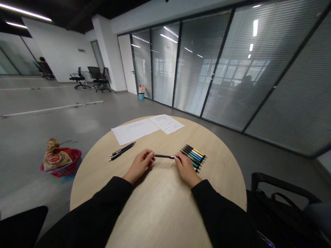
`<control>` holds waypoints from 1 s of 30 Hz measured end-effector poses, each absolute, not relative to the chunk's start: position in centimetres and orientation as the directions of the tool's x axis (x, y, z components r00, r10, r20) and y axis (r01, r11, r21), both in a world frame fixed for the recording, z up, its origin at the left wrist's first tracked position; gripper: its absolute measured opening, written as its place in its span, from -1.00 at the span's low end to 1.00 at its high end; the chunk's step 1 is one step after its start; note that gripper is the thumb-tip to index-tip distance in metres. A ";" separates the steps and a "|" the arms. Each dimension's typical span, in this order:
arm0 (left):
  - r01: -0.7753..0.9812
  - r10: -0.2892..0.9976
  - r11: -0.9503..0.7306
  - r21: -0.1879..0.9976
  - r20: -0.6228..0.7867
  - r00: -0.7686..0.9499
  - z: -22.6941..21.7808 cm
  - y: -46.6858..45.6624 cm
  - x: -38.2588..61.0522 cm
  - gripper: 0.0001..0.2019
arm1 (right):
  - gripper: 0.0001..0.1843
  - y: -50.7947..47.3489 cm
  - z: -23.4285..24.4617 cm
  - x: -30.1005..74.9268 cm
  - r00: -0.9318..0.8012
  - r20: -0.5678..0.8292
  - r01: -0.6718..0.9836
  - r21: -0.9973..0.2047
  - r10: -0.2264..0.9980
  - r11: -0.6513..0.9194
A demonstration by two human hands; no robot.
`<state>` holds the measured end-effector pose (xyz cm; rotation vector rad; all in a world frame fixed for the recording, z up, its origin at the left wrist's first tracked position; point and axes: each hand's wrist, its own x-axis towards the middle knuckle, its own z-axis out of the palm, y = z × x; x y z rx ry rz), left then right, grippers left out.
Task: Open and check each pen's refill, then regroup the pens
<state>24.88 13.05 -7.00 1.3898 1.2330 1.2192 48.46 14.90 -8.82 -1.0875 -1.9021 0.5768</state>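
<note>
A black pen (164,156) lies level between my two hands over the middle of the round wooden table (157,210). My left hand (142,164) pinches one end of it, fingers closed. At the other end, my right hand (185,166) grips it between thumb and fingers. Just beyond the right hand is a row of pens (194,155) laid side by side, with black, yellow, white, blue and green barrels; the hand hides part of it. To the left of my left hand, dark pens (122,151) rest close together on the tabletop.
Two printed paper sheets (136,131) (167,124) lie at the table's far side. A lined basket (62,162) stands on the floor at left. A black chair (284,206) with a bag is close on the right. Glass partitions (201,69) run behind.
</note>
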 end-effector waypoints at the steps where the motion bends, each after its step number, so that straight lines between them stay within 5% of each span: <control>1: 0.098 0.989 -0.144 0.985 0.142 0.027 -6.9 13.0 24.9 -0.63 | -0.81 15.0 -9.0 48.5 -0.260 0.446 0.465 -0.719 0.856 0.516; 9: 0.203 0.972 -0.233 0.951 0.221 0.081 -6.4 12.8 24.8 -0.75 | -0.81 15.0 -9.1 48.5 -0.247 0.437 0.472 -0.726 0.865 0.501; 30: 0.243 0.988 -0.157 0.957 0.152 0.040 -6.4 12.9 25.1 -0.59 | -0.82 14.6 -8.6 48.3 -0.277 0.430 0.440 -0.738 0.859 0.511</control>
